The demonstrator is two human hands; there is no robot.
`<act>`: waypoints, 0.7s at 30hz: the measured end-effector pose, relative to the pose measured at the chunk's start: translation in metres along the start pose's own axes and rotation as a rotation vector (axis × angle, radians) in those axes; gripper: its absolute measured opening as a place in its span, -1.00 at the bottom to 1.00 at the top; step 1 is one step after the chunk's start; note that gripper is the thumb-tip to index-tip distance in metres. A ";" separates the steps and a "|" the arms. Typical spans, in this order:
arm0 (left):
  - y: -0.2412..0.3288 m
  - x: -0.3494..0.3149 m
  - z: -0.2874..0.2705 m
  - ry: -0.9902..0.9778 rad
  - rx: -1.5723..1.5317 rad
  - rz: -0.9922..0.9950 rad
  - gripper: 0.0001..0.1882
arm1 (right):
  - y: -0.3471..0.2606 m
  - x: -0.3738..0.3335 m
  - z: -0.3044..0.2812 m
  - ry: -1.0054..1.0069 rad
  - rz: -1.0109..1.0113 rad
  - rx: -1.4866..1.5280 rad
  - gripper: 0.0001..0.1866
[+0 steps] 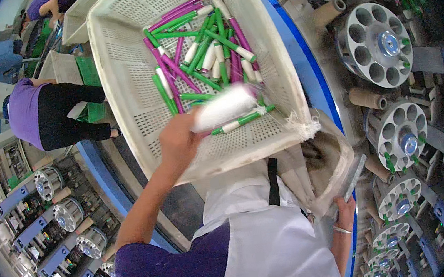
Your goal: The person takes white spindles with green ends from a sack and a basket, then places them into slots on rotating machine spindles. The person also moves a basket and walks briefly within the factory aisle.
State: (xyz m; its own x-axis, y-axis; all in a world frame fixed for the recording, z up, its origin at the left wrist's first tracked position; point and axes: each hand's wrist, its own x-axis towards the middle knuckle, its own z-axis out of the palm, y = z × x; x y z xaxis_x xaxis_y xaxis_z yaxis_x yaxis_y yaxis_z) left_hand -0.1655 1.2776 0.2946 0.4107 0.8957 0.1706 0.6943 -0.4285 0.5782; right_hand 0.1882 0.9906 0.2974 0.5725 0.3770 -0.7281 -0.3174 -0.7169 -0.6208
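My left hand [180, 141] is closed around a bobbin of white yarn [226, 107], blurred by motion, over the near part of a large off-white plastic crate [115, 96]. Inside the crate lie several green tubes [163, 93] and purple tubes [240, 35], some wound with remnants of white yarn. Down at the right, my right hand [346, 213] is closed at the lower end of a long grey strip [357, 177], beside an open beige cloth bag [341, 148]. What its fingers grip is unclear.
Winding machines with round, holed magazines [375, 45] line the right side, behind a blue rail [309, 54]. More machines [69, 214] stand at the left. Brown cones [368, 98] sit between the magazines. A person in a purple top [33, 113] bends over at the left; another works farther back.
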 end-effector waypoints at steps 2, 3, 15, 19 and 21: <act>0.048 -0.013 0.012 -0.296 0.199 0.228 -0.42 | 0.001 -0.002 -0.001 -0.002 0.039 0.026 -0.53; 0.073 -0.020 0.032 -0.347 0.271 0.422 -0.38 | 0.002 -0.005 -0.001 0.012 0.035 0.010 -0.53; 0.079 0.010 0.108 0.143 -0.187 0.035 -0.77 | 0.037 -0.035 -0.045 0.002 0.009 -0.015 -0.51; -0.084 0.059 0.114 -0.038 0.014 -0.347 -0.74 | 0.054 -0.030 -0.030 -0.012 0.017 -0.055 -0.45; -0.143 0.066 0.147 -0.077 0.094 -0.466 -0.68 | 0.051 -0.031 -0.022 -0.079 -0.004 0.011 -0.44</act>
State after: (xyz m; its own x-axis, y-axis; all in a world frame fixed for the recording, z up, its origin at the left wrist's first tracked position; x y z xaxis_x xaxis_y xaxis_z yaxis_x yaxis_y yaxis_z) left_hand -0.1508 1.3804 0.1063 0.0826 0.9851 -0.1512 0.8637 0.0049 0.5040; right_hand 0.1712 0.9293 0.2952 0.5126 0.4256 -0.7457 -0.3233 -0.7089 -0.6268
